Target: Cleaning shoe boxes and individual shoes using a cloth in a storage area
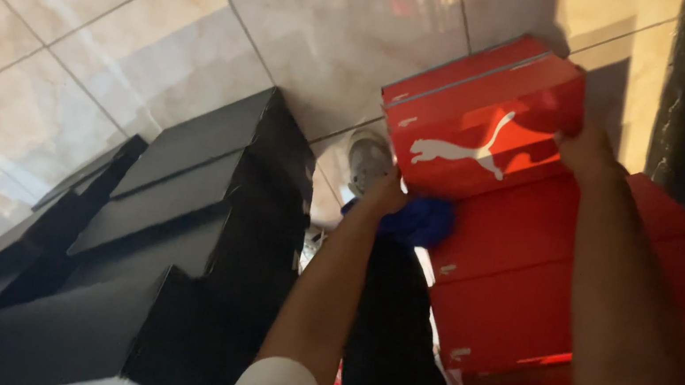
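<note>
Up high, two hands hold a red shoe box (485,119) by its ends.
Seen from the head camera, the left hand (382,196) grips the near-left corner and the right hand (585,151) presses the right end — the box sits between them, above the stack of red boxes (519,271). It looks tilted, so it could slip and knock that stack or the black boxes (186,224) — a blue cloth (419,221) bunched under the left hand could spoil the grip.

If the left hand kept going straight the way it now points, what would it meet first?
The left hand already presses the near corner of the top red shoebox; going on, it meets that box. Beyond lies tiled floor, though depth is unclear.
</note>
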